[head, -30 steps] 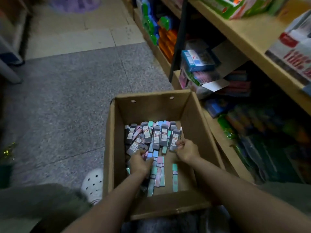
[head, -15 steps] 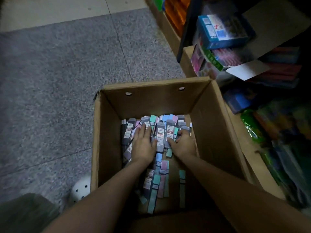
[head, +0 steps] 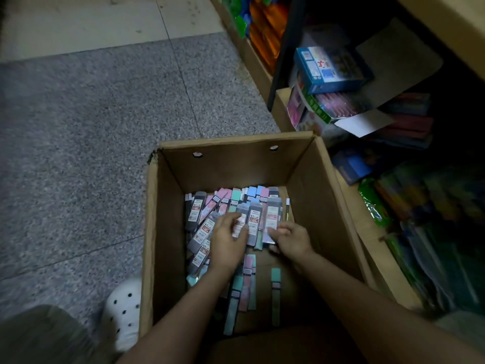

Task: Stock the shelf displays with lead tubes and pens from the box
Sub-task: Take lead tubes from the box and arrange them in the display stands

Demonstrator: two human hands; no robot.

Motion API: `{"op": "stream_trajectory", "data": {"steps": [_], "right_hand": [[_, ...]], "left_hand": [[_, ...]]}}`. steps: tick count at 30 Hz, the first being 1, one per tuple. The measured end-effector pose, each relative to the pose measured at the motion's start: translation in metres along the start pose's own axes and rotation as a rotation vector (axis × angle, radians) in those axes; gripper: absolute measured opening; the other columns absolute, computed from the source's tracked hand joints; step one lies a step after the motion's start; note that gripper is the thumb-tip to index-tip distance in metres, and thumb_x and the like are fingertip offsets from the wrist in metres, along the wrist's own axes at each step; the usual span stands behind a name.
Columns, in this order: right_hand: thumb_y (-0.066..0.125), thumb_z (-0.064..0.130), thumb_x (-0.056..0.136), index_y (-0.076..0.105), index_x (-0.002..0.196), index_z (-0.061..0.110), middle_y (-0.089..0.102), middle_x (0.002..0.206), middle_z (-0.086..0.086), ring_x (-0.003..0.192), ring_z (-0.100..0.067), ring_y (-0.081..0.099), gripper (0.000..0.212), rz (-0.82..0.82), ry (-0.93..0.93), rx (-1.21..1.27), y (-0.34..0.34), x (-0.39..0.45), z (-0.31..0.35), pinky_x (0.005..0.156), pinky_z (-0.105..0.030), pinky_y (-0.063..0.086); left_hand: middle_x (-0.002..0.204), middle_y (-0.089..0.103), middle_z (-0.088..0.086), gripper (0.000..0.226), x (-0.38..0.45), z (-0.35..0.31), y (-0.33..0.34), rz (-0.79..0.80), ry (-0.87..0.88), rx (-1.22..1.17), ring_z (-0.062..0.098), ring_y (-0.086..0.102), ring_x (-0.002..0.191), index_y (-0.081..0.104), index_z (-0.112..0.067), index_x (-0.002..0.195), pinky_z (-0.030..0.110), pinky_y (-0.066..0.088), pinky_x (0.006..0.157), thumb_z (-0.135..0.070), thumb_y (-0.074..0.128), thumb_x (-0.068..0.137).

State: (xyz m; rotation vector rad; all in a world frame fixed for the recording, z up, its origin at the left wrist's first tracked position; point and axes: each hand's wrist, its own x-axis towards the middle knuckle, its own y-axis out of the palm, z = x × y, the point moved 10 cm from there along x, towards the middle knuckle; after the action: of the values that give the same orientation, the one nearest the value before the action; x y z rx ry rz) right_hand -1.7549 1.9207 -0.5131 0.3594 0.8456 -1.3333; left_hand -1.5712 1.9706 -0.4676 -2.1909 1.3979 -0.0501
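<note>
The job looks barely begun, I'd say: the cardboard box point(head: 157, 232) on the floor point(head: 78, 153) holds dozens of lead tubes point(head: 199, 214), heaped along its far end and left side, with a few pastel ones lying loose on the bare bottom nearer the person.

Both arms reach down into it. The left hand point(head: 227, 241) lies over the pile with its fingers curled onto a grey tube point(head: 242, 214). The right hand point(head: 291, 239) pinches the near end of a pale, clear-sleeved tube point(head: 273, 216), thumb on top. The two hands sit close together, gathering a small bunch side by side. Nothing has left the box as far as I can see, so lifting, carrying and placing are all left. I can't pick out any pens for certain in this dim light.

The box walls stand high around the hands, so anything grabbed must come straight up before swinging right. A white clog point(head: 123, 308) rests just beside the left wall. The shelf point(head: 367, 232) runs right against the box, its lower level packed and dark. Farther back a blue carton point(head: 330, 69) sits atop stacked packs, and the open floor stretches away to the left.
</note>
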Motion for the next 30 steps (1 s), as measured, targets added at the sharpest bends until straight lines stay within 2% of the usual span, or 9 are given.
{"op": "stream_trajectory", "data": {"steps": [3,6,8,11,13,16,18,24,30], "right_hand": [[0.072,0.014,0.087,0.066,0.103,0.01,0.069,0.088,-0.003,0.078,-0.014,0.066,0.018,0.247,-0.021,-0.047,0.024,-0.02,0.0,0.059,-0.022,0.056],[0.075,0.013,0.083,0.071,0.096,0.014,0.07,0.082,0.001,0.073,-0.008,0.068,0.014,0.41,-0.088,-0.105,0.042,-0.041,0.003,0.065,-0.022,0.057],[0.081,0.013,0.076,0.071,0.091,0.018,0.072,0.086,0.003,0.077,-0.006,0.069,0.019,0.416,-0.154,-0.218,0.038,-0.048,0.006,0.068,-0.02,0.057],[0.09,0.021,0.063,0.065,0.109,0.016,0.063,0.11,-0.001,0.103,-0.018,0.061,0.053,0.312,-0.255,-0.781,0.017,-0.048,0.001,0.09,-0.029,0.052],[0.093,0.028,0.056,0.052,0.126,0.019,0.05,0.127,-0.003,0.117,-0.023,0.05,0.082,0.293,-0.273,-1.085,0.01,-0.049,-0.011,0.101,-0.034,0.044],[0.093,0.027,0.053,0.04,0.132,0.025,0.038,0.138,-0.004,0.126,-0.026,0.041,0.096,0.294,-0.27,-1.16,0.009,-0.046,-0.027,0.108,-0.042,0.039],[0.091,0.027,0.054,0.038,0.133,0.026,0.034,0.141,-0.002,0.128,-0.026,0.039,0.096,0.271,-0.269,-1.185,0.011,-0.041,-0.035,0.108,-0.046,0.039],[0.089,0.031,0.063,0.056,0.117,0.022,0.042,0.131,-0.002,0.12,-0.023,0.044,0.064,0.173,-0.364,-1.147,0.006,-0.025,-0.03,0.1,-0.04,0.045],[0.084,0.019,0.069,0.049,0.102,0.027,0.056,0.112,0.005,0.103,-0.014,0.054,0.049,0.155,-0.319,-0.934,0.003,-0.021,-0.027,0.087,-0.033,0.051]], "left_hand": [[0.109,0.066,0.002,0.041,-0.016,0.008,0.017,0.143,-0.279,-0.364,0.004,0.064,0.096,0.052,-0.006,0.13,0.009,0.048,0.079,-0.025,0.06,0.095],[0.121,0.066,0.009,0.039,-0.033,0.009,0.026,0.202,-0.351,-0.488,0.013,0.067,0.104,0.049,-0.004,0.134,0.022,0.052,0.085,-0.025,0.05,0.101],[0.113,0.07,0.011,0.024,-0.04,0.014,0.017,0.128,-0.367,-0.524,0.019,0.071,0.094,0.058,-0.007,0.117,0.033,0.058,0.079,-0.021,0.046,0.102],[0.107,0.07,0.016,0.017,-0.05,0.033,0.011,0.071,-0.454,-0.468,0.034,0.068,0.097,0.058,-0.009,0.109,0.052,0.055,0.088,-0.017,0.044,0.102],[0.109,0.069,0.018,0.018,-0.057,0.044,0.015,0.076,-0.501,-0.453,0.036,0.067,0.099,0.056,-0.006,0.112,0.052,0.053,0.091,-0.015,0.044,0.102],[0.106,0.07,0.019,0.014,-0.064,0.055,0.019,0.072,-0.53,-0.433,0.028,0.067,0.088,0.054,-0.005,0.105,0.036,0.056,0.076,-0.011,0.042,0.102],[0.103,0.07,0.017,0.012,-0.064,0.059,0.021,0.069,-0.52,-0.419,0.022,0.064,0.081,0.053,-0.007,0.1,0.026,0.052,0.066,-0.01,0.041,0.102],[0.088,0.069,0.007,0.014,-0.059,0.07,0.022,0.07,-0.515,-0.362,0.015,0.057,0.065,0.052,-0.012,0.093,0.027,0.047,0.062,-0.011,0.04,0.102],[0.088,0.068,0.008,0.018,-0.061,0.069,0.025,0.075,-0.513,-0.348,0.016,0.059,0.069,0.051,-0.015,0.09,0.029,0.049,0.067,-0.012,0.039,0.103]]}}
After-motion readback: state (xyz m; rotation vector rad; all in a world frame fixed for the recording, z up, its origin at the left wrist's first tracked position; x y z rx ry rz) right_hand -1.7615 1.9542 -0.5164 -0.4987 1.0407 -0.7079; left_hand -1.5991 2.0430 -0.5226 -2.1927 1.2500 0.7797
